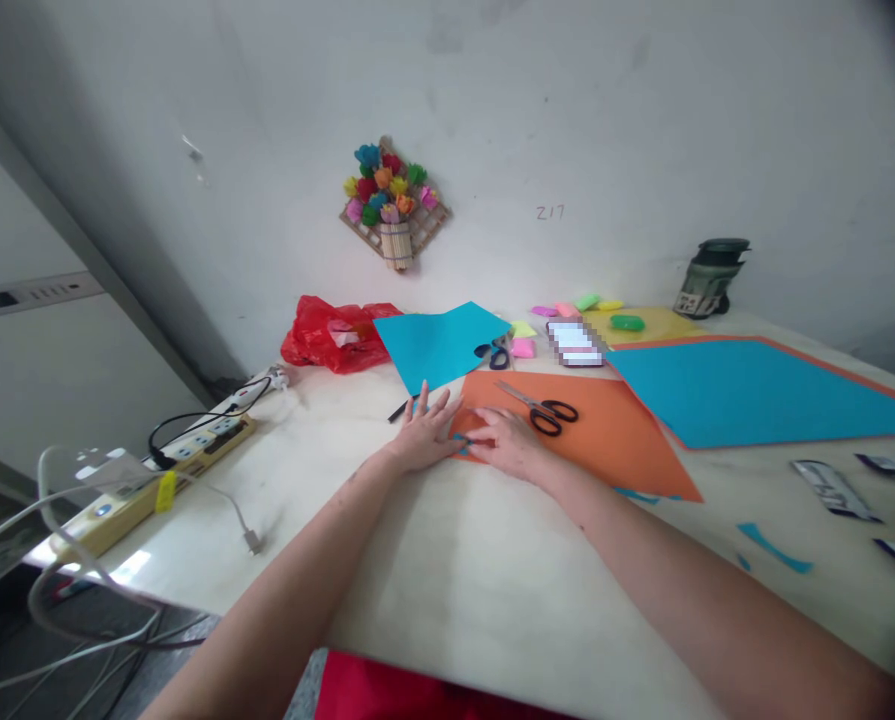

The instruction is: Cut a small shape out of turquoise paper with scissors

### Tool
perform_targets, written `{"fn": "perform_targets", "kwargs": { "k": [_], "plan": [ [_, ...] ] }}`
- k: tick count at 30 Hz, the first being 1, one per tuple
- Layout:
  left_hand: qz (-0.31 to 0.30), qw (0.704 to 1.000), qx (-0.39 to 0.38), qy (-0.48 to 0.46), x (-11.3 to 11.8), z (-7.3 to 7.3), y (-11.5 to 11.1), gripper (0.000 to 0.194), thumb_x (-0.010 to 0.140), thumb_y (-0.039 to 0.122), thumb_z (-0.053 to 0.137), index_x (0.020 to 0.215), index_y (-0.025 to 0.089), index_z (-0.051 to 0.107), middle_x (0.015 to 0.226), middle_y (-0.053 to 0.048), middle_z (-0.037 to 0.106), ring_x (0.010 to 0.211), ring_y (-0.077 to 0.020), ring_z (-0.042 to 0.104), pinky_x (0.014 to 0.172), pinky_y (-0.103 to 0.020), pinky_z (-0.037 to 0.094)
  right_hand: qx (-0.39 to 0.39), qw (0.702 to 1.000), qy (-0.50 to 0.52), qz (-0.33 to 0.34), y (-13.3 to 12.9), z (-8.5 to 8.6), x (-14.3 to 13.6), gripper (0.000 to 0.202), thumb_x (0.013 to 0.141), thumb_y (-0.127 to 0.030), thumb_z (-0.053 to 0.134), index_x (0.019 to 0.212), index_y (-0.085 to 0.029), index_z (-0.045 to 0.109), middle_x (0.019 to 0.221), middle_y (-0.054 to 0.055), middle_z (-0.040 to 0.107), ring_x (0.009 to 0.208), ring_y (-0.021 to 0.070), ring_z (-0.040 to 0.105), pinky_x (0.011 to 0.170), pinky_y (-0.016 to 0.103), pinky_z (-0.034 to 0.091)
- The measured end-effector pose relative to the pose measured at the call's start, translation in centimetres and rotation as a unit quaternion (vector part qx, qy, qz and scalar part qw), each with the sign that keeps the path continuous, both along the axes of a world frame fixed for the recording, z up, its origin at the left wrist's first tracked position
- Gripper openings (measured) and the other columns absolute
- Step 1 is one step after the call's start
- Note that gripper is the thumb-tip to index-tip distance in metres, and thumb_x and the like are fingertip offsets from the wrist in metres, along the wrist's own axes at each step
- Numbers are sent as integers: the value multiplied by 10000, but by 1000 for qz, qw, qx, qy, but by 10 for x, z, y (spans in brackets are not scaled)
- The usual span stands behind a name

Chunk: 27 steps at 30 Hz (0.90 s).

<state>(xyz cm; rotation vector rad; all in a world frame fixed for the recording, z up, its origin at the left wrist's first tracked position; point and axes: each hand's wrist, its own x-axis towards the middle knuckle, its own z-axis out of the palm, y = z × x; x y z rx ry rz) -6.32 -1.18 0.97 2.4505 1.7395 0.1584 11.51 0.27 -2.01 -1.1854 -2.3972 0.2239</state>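
Note:
My left hand [422,437] lies flat at the left edge of an orange paper sheet [612,425], its fingers spread. Close beside it, my right hand [508,442] has bent fingers closed at a small blue paper piece [461,443], which they partly hide. Black-handled scissors [543,408] rest on the orange sheet just beyond the right hand, blades pointing left. A second pair of scissors [498,356] lies farther back by a blue paper sheet [439,345]. Left of the left hand is a thin black stick-like thing [399,410].
A large blue sheet [762,390] lies at right, near blue paper scraps [773,548] and small packets [835,490]. At the back are a red plastic bag [334,335], a phone [575,342], colourful lumps [627,323] and a dark bottle [711,278]. A power strip [154,485] with cables borders the left edge.

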Motion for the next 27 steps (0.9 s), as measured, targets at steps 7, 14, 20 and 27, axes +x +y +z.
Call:
{"fn": "perform_targets", "kwargs": {
  "k": [7, 14, 20, 27],
  "plan": [
    [56, 998, -10, -2, 2, -3, -3, 758, 743, 611, 396, 1392, 272, 195, 1473, -12, 142, 1324, -286, -126, 1038, -530, 8, 27, 1000, 3, 1, 0, -2, 0, 259, 777, -287, 541, 997, -283, 678, 1239, 57, 540, 1134, 233, 469, 960, 383, 355],
    [89, 995, -45, 15, 2, -2, -1, 818, 710, 681, 365, 1393, 275, 175, 1477, -28, 120, 1335, -291, -68, 1030, -559, 43, 45, 999, 8, 5, -2, -4, -2, 273, 783, -235, 518, 1003, -268, 676, 1224, 43, 556, 1127, 227, 481, 958, 387, 358],
    [129, 991, -32, 19, 2, -7, 3, 906, 646, 740, 373, 1394, 269, 174, 1479, -48, 99, 1332, -310, -82, 1017, -581, 13, 63, 995, 83, -6, 3, 2, 2, 306, 796, -230, 490, 1050, -164, 646, 1148, 77, 607, 1048, 192, 543, 932, 314, 385],
    [174, 984, -14, 23, 2, -9, 1, 1066, 600, 771, 369, 1406, 128, 100, 1472, -130, 66, 1330, -315, -95, 1023, -567, -13, 49, 985, 80, -142, 14, 26, 2, 300, 850, -289, 379, 909, -200, 659, 834, 59, 683, 803, 197, 609, 653, 271, 419]
  ]
}}
